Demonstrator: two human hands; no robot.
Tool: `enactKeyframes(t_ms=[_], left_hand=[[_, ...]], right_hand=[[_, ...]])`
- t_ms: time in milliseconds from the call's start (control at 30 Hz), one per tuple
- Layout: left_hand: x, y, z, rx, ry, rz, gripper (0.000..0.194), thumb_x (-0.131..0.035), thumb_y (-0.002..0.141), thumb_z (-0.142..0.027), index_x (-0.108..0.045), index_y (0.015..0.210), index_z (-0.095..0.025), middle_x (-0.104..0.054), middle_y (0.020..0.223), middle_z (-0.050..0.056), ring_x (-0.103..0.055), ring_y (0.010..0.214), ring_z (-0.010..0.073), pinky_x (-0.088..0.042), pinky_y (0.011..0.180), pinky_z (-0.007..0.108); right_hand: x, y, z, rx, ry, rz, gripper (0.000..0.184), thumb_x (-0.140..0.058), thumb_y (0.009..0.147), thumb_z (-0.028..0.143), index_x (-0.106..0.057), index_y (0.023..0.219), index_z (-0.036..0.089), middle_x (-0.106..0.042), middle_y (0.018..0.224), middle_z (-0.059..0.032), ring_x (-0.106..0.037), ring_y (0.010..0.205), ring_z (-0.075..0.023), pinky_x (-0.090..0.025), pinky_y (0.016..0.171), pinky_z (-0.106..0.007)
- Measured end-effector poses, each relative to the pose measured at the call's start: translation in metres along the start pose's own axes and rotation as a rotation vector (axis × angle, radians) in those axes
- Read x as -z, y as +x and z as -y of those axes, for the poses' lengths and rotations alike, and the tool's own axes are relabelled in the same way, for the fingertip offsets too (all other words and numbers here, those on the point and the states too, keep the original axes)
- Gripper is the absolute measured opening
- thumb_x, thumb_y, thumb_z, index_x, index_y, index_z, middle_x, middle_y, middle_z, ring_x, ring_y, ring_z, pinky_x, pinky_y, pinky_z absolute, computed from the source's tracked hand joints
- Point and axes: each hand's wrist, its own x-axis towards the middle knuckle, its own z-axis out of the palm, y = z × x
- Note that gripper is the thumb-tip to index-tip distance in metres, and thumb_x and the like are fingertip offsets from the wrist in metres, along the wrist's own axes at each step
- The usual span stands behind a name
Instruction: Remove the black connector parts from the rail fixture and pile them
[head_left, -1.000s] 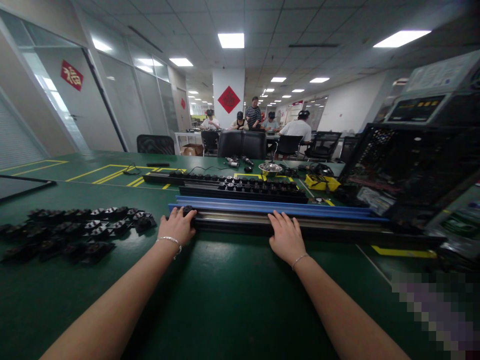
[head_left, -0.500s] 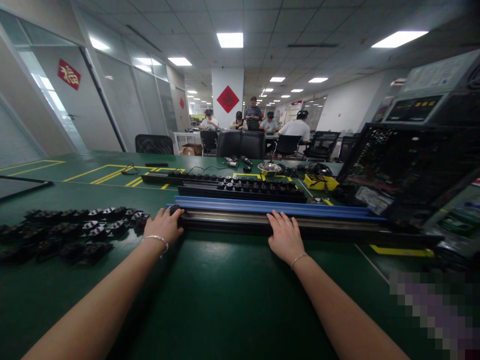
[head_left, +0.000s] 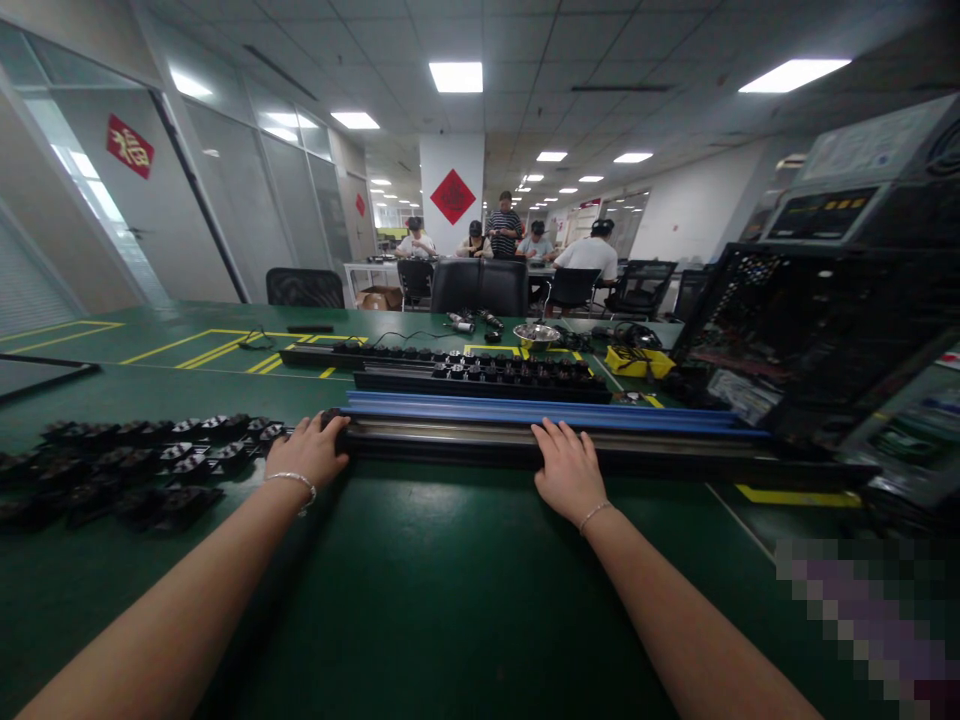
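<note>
Black rail (head_left: pixel 442 436) lies across the table (head_left: pixel 450 580): left hand (head_left: pixel 309 452) at its left end, half-curled over a small dark part (head_left: pixel 334 415), can't tell if gripped; right hand (head_left: pixel 568 470) rests partly open on its middle, nothing visibly grasped. Crowding the rail: blue rail (head_left: pixel 525 408) right behind, loose black parts (head_left: pixel 120 465) off its left end, open computer case (head_left: pixel 817 330) by its right end. Farther behind the rail: part-loaded rails (head_left: pixel 517 378), metal bowl (head_left: pixel 536 334), yellow tray (head_left: pixel 637 364).
</note>
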Motion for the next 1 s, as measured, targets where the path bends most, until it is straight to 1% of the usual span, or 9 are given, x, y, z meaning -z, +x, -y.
enactKeyframes(t_ms=[100, 200, 333, 433, 533, 633, 733, 867, 1000], left_hand=[[-0.004, 0.0, 0.016, 0.03, -0.034, -0.03, 0.062, -0.049, 0.074, -0.04, -0.041, 0.134, -0.028, -0.039, 0.142, 0.015, -0.035, 0.13, 0.036, -0.04, 0.093, 0.056], [-0.004, -0.005, 0.031, 0.08, -0.069, -0.054, 0.059, -0.046, 0.076, -0.044, -0.045, 0.132, -0.026, -0.041, 0.14, 0.018, -0.035, 0.129, 0.0387, -0.041, 0.091, 0.058], [0.001, -0.023, 0.038, 0.059, -0.028, -0.114, 0.056, -0.039, 0.08, -0.047, -0.047, 0.131, -0.023, -0.05, 0.13, 0.019, -0.041, 0.125, 0.0382, -0.04, 0.093, 0.056], [0.003, -0.041, 0.038, 0.007, -0.018, -0.093, 0.056, -0.038, 0.081, -0.045, -0.048, 0.13, -0.02, -0.057, 0.121, 0.016, -0.045, 0.123, 0.0338, -0.039, 0.098, 0.049], [-0.001, -0.057, 0.046, -0.034, -0.037, -0.022, 0.054, -0.04, 0.08, -0.044, -0.051, 0.127, -0.021, -0.058, 0.124, 0.013, -0.041, 0.128, 0.031, -0.036, 0.103, 0.045], [-0.007, -0.067, 0.062, -0.023, -0.033, 0.04, 0.054, -0.041, 0.079, -0.047, -0.053, 0.126, -0.023, -0.055, 0.129, 0.011, -0.036, 0.131, 0.0319, -0.035, 0.103, 0.047], [-0.014, -0.072, 0.079, 0.014, -0.01, 0.076, 0.055, -0.038, 0.081, -0.049, -0.051, 0.128, -0.023, -0.054, 0.13, 0.011, -0.032, 0.133, 0.0338, -0.034, 0.102, 0.049], [-0.025, -0.072, 0.095, 0.07, -0.015, 0.069, 0.056, -0.032, 0.083, -0.054, -0.053, 0.126, -0.024, -0.057, 0.127, 0.011, -0.031, 0.132, 0.0363, -0.033, 0.101, 0.052], [-0.033, -0.067, 0.105, 0.126, 0.011, -0.025, 0.054, -0.027, 0.084, -0.057, -0.052, 0.125, -0.033, -0.055, 0.13, 0.001, -0.027, 0.134, 0.0354, -0.028, 0.103, 0.054]], right_hand=[[-0.001, 0.0, 0.0, 0.004, -0.008, 0.001, 0.065, -0.044, 0.072, 0.015, -0.041, 0.137, 0.02, -0.037, 0.145, -0.004, -0.028, 0.133, -0.0239, -0.015, 0.11, -0.046], [-0.002, 0.0, 0.0, 0.006, -0.016, -0.002, 0.065, -0.044, 0.073, 0.015, -0.041, 0.137, 0.02, -0.037, 0.146, -0.0041, -0.028, 0.133, -0.0236, -0.015, 0.109, -0.046], [-0.002, 0.001, 0.0, 0.005, -0.029, 0.006, 0.065, -0.045, 0.073, 0.016, -0.04, 0.137, 0.021, -0.037, 0.146, -0.0046, -0.028, 0.133, -0.0238, -0.015, 0.109, -0.046], [-0.002, 0.001, 0.0, 0.004, -0.036, 0.015, 0.066, -0.045, 0.072, 0.016, -0.039, 0.137, 0.021, -0.037, 0.146, -0.0045, -0.028, 0.133, -0.0237, -0.016, 0.109, -0.045], [-0.001, 0.0, 0.0, 0.004, -0.036, 0.013, 0.065, -0.045, 0.072, 0.016, -0.04, 0.137, 0.021, -0.037, 0.146, -0.0043, -0.028, 0.133, -0.0237, -0.016, 0.109, -0.045], [-0.002, 0.0, 0.0, 0.005, -0.033, 0.005, 0.065, -0.045, 0.072, 0.016, -0.04, 0.137, 0.02, -0.037, 0.146, -0.0045, -0.028, 0.133, -0.0237, -0.016, 0.109, -0.045], [-0.002, 0.001, -0.001, 0.003, -0.025, 0.006, 0.065, -0.045, 0.072, 0.016, -0.04, 0.137, 0.02, -0.037, 0.146, -0.0047, -0.028, 0.133, -0.0237, -0.016, 0.109, -0.045], [-0.002, 0.0, -0.001, 0.005, -0.01, 0.004, 0.065, -0.045, 0.072, 0.016, -0.04, 0.137, 0.02, -0.037, 0.146, -0.0043, -0.028, 0.133, -0.0237, -0.015, 0.109, -0.045], [-0.001, -0.001, 0.0, 0.009, -0.008, -0.009, 0.064, -0.044, 0.073, 0.016, -0.041, 0.136, 0.02, -0.038, 0.145, -0.0049, -0.028, 0.133, -0.0238, -0.016, 0.109, -0.045]])
